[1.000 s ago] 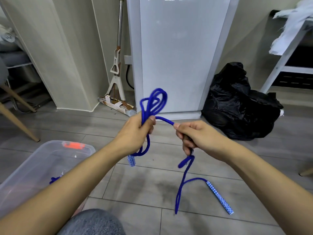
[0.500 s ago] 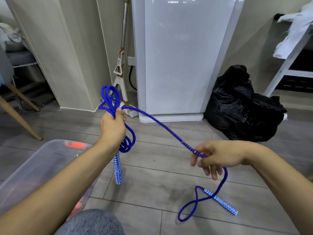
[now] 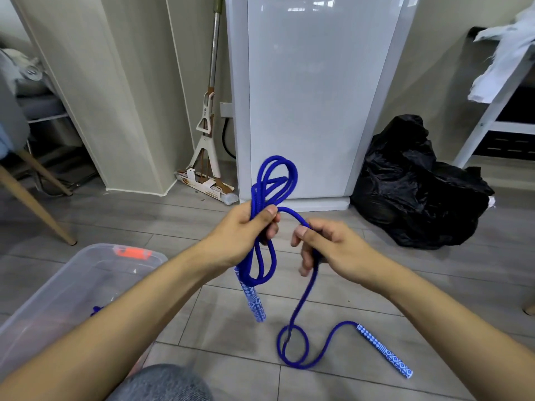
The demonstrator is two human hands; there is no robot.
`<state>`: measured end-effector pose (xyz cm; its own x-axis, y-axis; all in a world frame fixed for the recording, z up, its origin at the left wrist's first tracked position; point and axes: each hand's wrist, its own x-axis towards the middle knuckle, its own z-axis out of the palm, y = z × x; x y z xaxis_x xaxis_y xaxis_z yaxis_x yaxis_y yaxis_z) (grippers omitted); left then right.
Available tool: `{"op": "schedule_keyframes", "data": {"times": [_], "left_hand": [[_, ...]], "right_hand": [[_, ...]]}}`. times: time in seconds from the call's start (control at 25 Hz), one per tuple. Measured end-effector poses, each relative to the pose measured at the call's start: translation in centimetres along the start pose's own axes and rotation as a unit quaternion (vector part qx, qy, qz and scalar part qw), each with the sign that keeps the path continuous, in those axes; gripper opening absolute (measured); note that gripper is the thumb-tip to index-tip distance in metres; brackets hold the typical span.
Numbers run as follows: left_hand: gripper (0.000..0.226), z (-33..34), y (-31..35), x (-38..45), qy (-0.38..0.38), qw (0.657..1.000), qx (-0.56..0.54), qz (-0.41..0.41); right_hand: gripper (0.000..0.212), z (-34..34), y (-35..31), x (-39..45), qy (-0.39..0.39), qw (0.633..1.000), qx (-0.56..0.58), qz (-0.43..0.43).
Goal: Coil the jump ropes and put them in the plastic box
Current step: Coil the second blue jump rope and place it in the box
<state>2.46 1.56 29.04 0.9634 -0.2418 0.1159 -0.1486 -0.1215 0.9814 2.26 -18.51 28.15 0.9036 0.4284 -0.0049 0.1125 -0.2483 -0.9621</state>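
No text, brand, number or sign could be read anywhere in the head view: the dark marks on the cardboard sleeve (image 3: 212, 189) at the mop's foot were too small and blurred to make out, and the jump rope handles (image 3: 385, 351) bore only a blue-and-white diamond pattern.

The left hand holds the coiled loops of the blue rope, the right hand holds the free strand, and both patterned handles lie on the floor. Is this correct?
Not quite. In the head view only one patterned handle lies on the floor; the other handle hangs in the air below the left hand. The left hand does hold the coiled loops, and the right hand holds the free strand.
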Motion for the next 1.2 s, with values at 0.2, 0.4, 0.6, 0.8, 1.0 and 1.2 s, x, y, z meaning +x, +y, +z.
{"op": "schedule_keyframes", "data": {"times": [0.2, 0.4, 0.6, 0.8, 1.0, 1.2], "left_hand": [[0.023, -2.3, -1.2, 1.3, 0.158, 0.96, -0.229, -0.038], [0.024, -2.3, -1.6, 1.4, 0.214, 0.946, -0.237, -0.055], [0.02, 1.1, -0.9, 0.3, 0.063, 0.978, -0.176, -0.094], [0.026, 3.2, -0.2, 0.1, 0.073, 0.983, -0.142, -0.093], [0.027, 2.6, -0.1, -0.1, 0.053, 0.986, -0.129, -0.094], [0.02, 1.6, -0.3, 0.9, 0.126, 0.972, -0.173, -0.096]], "right_hand": [[0.033, -4.6, 0.2, -1.7, -0.001, 0.994, -0.082, 0.075], [0.033, -7.0, -0.9, -1.8, 0.085, 0.984, -0.138, 0.073], [0.035, -1.3, -2.4, 0.6, 0.158, 0.976, -0.148, -0.014], [0.035, 3.0, -2.8, 0.6, 0.081, 0.958, -0.275, -0.03], [0.023, 3.0, -2.6, 0.1, 0.06, 0.92, -0.384, -0.055], [0.038, 2.7, -2.6, 0.0, 0.046, 0.943, -0.327, -0.046]]}}
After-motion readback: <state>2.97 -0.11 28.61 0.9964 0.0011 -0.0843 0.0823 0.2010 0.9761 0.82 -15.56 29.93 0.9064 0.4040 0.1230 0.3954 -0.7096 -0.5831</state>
